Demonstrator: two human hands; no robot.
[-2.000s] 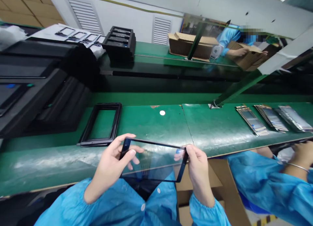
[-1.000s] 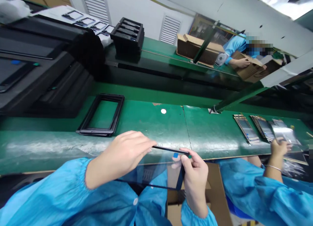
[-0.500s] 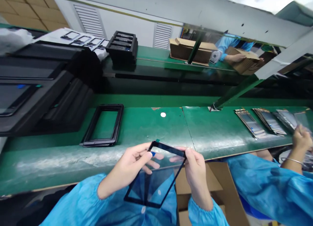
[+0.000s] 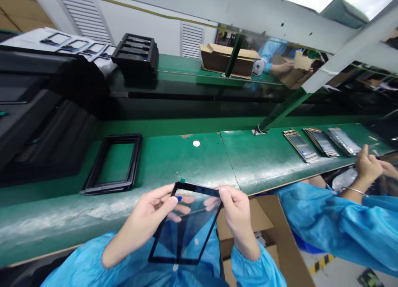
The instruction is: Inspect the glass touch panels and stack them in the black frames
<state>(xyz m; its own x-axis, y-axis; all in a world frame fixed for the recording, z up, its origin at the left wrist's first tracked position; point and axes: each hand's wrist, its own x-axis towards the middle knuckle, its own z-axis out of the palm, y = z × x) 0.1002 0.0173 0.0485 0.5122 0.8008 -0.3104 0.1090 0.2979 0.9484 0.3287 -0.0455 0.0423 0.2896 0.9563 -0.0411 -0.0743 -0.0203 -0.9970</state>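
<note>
Between my two hands, in front of my blue smock, is a clear glass touch panel (image 4: 194, 220) with a black border. It tilts so that its far edge is higher. A small green tab and a blue tab show near its upper left corner. My left hand (image 4: 155, 210) pinches that left edge, thumb in front and fingers seen through the glass behind. My right hand (image 4: 234, 206) grips the upper right corner between thumb and fingers. On the bench beyond my left hand lies a small stack of black rectangular frames (image 4: 133, 169).
Black trays (image 4: 46, 125) are stacked at left, with a smaller tray stack (image 4: 137, 57) on the shelf. Bundles of panels (image 4: 301, 146) lie at right, near a co-worker's hand (image 4: 368, 167). A green post (image 4: 282, 109) rises from the bench. An open cardboard box (image 4: 280, 225) stands below its edge.
The whole view has shifted right, so bench items appear farther left. Both my hands keep hold of the panel, its pose nearly the same. The co-worker's hand has moved off the panel bundles.
</note>
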